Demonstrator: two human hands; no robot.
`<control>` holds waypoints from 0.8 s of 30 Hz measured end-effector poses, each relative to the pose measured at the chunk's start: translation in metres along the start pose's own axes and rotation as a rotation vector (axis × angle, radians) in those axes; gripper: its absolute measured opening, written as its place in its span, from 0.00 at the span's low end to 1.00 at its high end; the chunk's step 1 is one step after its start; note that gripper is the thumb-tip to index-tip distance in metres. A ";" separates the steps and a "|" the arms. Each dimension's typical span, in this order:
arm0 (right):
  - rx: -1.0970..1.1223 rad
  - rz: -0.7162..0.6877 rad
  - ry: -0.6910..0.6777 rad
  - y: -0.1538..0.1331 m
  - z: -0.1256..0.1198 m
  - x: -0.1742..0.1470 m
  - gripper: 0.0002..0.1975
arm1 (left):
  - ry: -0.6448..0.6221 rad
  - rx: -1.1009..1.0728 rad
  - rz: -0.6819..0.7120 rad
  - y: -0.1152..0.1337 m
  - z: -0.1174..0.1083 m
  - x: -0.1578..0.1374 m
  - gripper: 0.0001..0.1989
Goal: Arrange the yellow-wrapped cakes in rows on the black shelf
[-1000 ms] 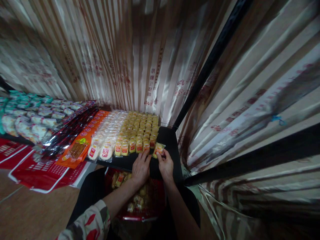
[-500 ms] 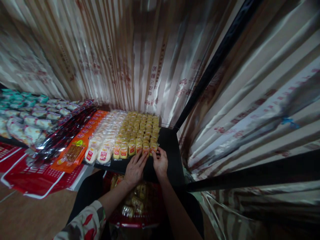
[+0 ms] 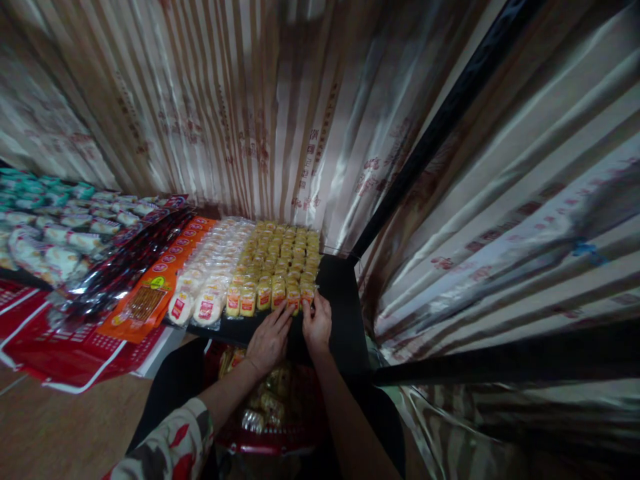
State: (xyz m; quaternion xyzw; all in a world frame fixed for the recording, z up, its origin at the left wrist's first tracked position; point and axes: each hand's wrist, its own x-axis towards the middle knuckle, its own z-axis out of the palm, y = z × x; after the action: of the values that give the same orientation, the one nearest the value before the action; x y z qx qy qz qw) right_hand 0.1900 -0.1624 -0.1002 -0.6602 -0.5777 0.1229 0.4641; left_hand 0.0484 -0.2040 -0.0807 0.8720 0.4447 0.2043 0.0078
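Small clear-wrapped yellow cakes (image 3: 263, 293) with red-and-orange labels stand in tight rows on a black shelf (image 3: 343, 287). My left hand (image 3: 271, 339) reaches in from below, its fingers stretched out and their tips touching the front cakes near the right side. At the front of the rightmost row, my right hand (image 3: 317, 325) has its thumb and fingers closed about a wrapped cake (image 3: 307, 293). The fingertips partly cover that cake. Below my forearms, a red bag (image 3: 295, 440) holds more wrapped yellow pieces, dim and partly hidden.
Left of the cakes lie white round packets (image 3: 206, 307), an orange snack pack (image 3: 145, 303), dark shiny packs (image 3: 125, 263) and white and green packets (image 3: 75, 227). A red bag (image 3: 65, 347) is below them. Striped curtains (image 3: 240, 100) and a black post (image 3: 430, 140) stand behind.
The view has shifted slightly. Both hands remain at the front of the right-hand rows, with my left fingertips drawn a little lower on the cakes.
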 end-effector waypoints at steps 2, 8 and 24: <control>0.015 0.013 -0.001 -0.001 0.001 0.000 0.25 | 0.002 -0.004 0.000 -0.001 0.002 0.000 0.21; 0.007 0.018 0.012 0.000 0.003 -0.001 0.23 | 0.015 -0.021 0.007 -0.002 0.002 0.000 0.21; 0.154 0.080 0.021 -0.007 -0.004 -0.002 0.24 | -0.042 0.022 -0.040 -0.001 0.003 -0.002 0.26</control>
State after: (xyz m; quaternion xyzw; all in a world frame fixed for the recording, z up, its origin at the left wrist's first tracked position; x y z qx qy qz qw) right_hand 0.1875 -0.1664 -0.0938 -0.6463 -0.5348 0.1785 0.5142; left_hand 0.0474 -0.2050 -0.0841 0.8671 0.4641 0.1808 0.0116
